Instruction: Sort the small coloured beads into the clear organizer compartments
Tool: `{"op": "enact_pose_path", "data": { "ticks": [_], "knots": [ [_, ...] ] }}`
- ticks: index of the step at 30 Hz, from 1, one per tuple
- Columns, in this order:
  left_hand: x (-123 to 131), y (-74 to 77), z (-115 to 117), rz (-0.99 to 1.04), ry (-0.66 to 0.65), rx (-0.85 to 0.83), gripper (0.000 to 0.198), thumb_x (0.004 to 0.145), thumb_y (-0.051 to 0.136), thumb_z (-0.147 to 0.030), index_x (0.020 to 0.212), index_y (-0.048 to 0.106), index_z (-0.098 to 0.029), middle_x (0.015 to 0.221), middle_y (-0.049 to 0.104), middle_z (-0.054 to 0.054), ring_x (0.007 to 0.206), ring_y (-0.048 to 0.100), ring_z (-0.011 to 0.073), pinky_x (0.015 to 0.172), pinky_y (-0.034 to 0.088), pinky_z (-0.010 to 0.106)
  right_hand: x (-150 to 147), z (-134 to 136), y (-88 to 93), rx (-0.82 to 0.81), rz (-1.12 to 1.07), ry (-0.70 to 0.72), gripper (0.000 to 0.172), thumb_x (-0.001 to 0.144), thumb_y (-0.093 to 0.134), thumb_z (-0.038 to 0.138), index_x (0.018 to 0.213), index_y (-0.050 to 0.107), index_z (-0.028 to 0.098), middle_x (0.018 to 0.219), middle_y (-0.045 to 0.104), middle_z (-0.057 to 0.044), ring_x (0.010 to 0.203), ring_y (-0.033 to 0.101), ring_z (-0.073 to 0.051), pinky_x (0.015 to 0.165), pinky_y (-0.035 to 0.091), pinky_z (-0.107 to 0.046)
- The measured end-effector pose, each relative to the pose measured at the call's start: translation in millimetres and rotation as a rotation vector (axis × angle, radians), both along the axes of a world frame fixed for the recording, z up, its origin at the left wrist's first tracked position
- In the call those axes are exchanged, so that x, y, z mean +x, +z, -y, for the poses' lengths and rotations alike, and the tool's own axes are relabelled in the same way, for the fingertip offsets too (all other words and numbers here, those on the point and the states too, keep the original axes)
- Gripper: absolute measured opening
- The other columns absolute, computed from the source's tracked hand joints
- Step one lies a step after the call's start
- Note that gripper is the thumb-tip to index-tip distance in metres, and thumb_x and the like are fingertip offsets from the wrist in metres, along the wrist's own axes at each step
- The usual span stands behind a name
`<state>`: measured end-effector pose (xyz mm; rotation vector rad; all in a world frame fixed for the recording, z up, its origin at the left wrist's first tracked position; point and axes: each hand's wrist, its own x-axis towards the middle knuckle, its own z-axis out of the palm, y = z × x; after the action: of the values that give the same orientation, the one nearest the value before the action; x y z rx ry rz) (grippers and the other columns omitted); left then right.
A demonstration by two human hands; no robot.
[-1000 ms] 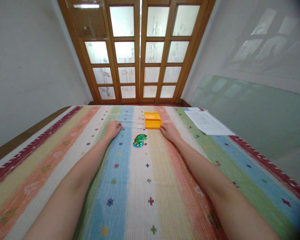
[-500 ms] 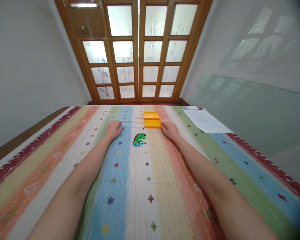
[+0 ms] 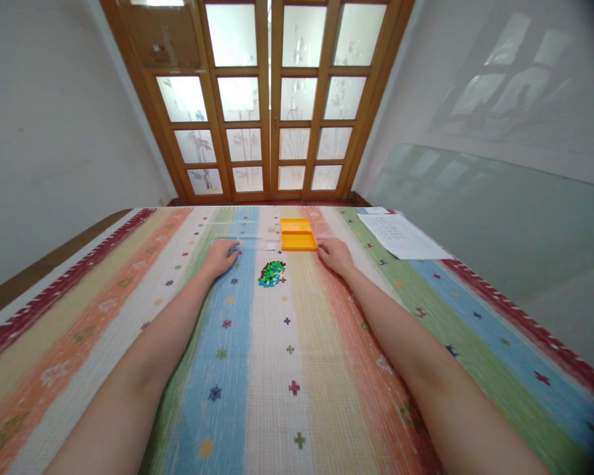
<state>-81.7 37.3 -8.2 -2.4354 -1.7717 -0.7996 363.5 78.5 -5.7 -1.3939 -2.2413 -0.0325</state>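
Observation:
My left hand (image 3: 222,257) rests on the striped tablecloth, thumb and forefinger a little apart with nothing visible between them. Its fingertips are by the near left corner of a clear plastic tray or lid (image 3: 250,241), whose outline is faint. My right hand (image 3: 334,255) lies with loosely bent fingers, their tips at the near right corner of a shallow yellow two-section box (image 3: 299,242); whether they touch it is hard to tell. A small heap of green, blue and dark red pieces (image 3: 272,274), too small to name, sits between the hands, nearer to me than the box.
Printed white sheets (image 3: 403,236) lie at the far right of the tablecloth (image 3: 272,369). Another clear plastic item (image 3: 325,229) is faintly visible right of the yellow box. Beyond the table stand wooden doors with glass panes (image 3: 272,105); a pale glass panel (image 3: 475,211) leans along the right wall.
The whole view has shifted slightly left and up. Both hands, the box and the heap keep their places on the cloth.

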Motion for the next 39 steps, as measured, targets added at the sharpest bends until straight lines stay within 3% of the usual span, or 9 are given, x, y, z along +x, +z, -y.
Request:
{"op": "enact_pose_path", "data": {
  "ticks": [9,15,18,22,25,27,34,39],
  "knots": [
    [1.7,-1.0,0.8,-0.029,0.002,0.010,0.039,0.097,0.058,-0.037,0.130,0.070,-0.020,0.128,0.072,0.011,0.123,0.063,0.0304,0.115,0.045,0.049,-2.0,2.6,2.9,0.011,0.010,0.001,0.036,0.097,0.056,0.021,0.125,0.077,0.028,0.136,0.071,-0.002,0.125,0.064,-0.023,0.110,0.043,-0.035],
    [13.9,10.5,7.2,0.013,0.016,0.069,0.038,0.096,0.060,-0.033,0.129,0.070,-0.021,0.136,0.066,0.012,0.130,0.058,0.0313,0.118,0.042,0.051,-5.1,4.3,4.9,-0.003,0.002,-0.062,0.034,0.099,0.055,0.024,0.125,0.077,0.022,0.130,0.073,-0.008,0.120,0.066,-0.025,0.107,0.043,-0.035],
    [40.9,19.6,19.0,0.066,-0.097,0.058,0.036,0.099,0.057,-0.038,0.129,0.069,-0.021,0.136,0.066,0.011,0.129,0.058,0.0290,0.117,0.043,0.048,-5.8,4.0,5.7,0.014,-0.001,-0.065,0.035,0.101,0.053,0.024,0.127,0.076,0.022,0.125,0.075,-0.008,0.115,0.067,-0.025,0.104,0.043,-0.035],
    [96.1,22.1,46.3,0.024,-0.410,-0.113,0.051,0.101,0.055,-0.052,0.143,0.062,-0.023,0.145,0.061,0.011,0.134,0.057,0.0272,0.118,0.043,0.044,-7.4,3.7,4.5,0.050,-0.001,-0.068,0.037,0.101,0.051,0.022,0.128,0.075,0.022,0.122,0.076,-0.008,0.114,0.066,-0.025,0.106,0.041,-0.037],
    [129.8,15.2,63.9,-0.068,-0.424,-0.137,0.073,0.094,0.063,-0.062,0.156,0.049,-0.024,0.159,0.049,0.014,0.145,0.047,0.0326,0.123,0.036,0.049,-10.4,3.3,0.3,0.060,0.015,-0.066,0.037,0.100,0.051,0.022,0.129,0.074,0.019,0.125,0.074,-0.009,0.116,0.064,-0.025,0.107,0.040,-0.038],
    [141.3,9.7,68.5,-0.127,-0.410,-0.136,0.076,0.094,0.063,-0.064,0.158,0.048,-0.026,0.162,0.045,0.014,0.148,0.044,0.0348,0.124,0.034,0.052,-13.3,2.7,-3.3,0.062,0.029,-0.061,0.035,0.100,0.051,0.022,0.127,0.074,0.018,0.126,0.073,-0.011,0.117,0.063,-0.026,0.108,0.039,-0.039],
    [137.9,5.4,44.9,-0.133,-0.455,-0.088,0.049,0.102,0.054,-0.051,0.143,0.064,-0.026,0.151,0.056,0.012,0.140,0.050,0.0296,0.122,0.037,0.049,-20.4,6.0,-7.5,0.117,-0.003,-0.056,0.032,0.099,0.053,0.026,0.122,0.074,0.017,0.126,0.071,-0.013,0.120,0.059,-0.029,0.111,0.038,-0.042],
    [131.7,7.9,29.3,-0.072,-0.547,-0.060,0.035,0.104,0.053,-0.040,0.131,0.072,-0.027,0.137,0.066,0.010,0.129,0.059,0.0270,0.114,0.045,0.048,-20.5,12.5,5.2,0.115,-0.090,-0.044,0.032,0.099,0.050,0.024,0.116,0.075,0.016,0.119,0.073,-0.013,0.114,0.063,-0.028,0.108,0.043,-0.042]
  ]
}}
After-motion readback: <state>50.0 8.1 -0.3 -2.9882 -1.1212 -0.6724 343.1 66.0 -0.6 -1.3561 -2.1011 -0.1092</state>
